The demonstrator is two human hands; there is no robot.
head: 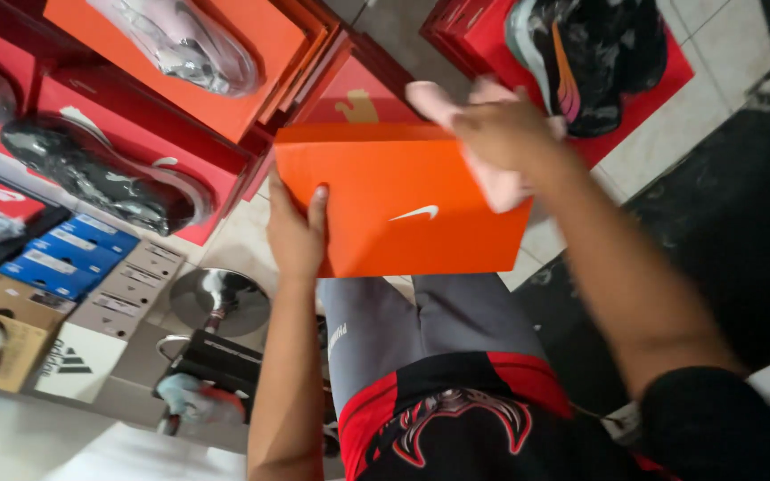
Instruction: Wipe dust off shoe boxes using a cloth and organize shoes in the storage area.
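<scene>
One orange shoebox [403,200] sits mid-frame, long axis running left to right, tilted a bit down at the right. Left hand [296,233] clamps its left edge, thumb on the lid. Right hand [501,134] presses one pink cloth [492,174] onto the box's upper right corner. Three shoes are on display: grey [100,178], pale [184,44], black [585,53].

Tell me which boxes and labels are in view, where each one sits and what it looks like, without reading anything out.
Orange shoebox: centre, flat rectangle with a small white logo; left hand grips its left edge, right hand presses a pink cloth on top.
Red boxes: upper left, stacked, shoes displayed on them.
Red box: upper right, under a black shoe.
Stacked box ends: left, blue, grey and brown with white labels.
White box: lower left, black logo.
</scene>
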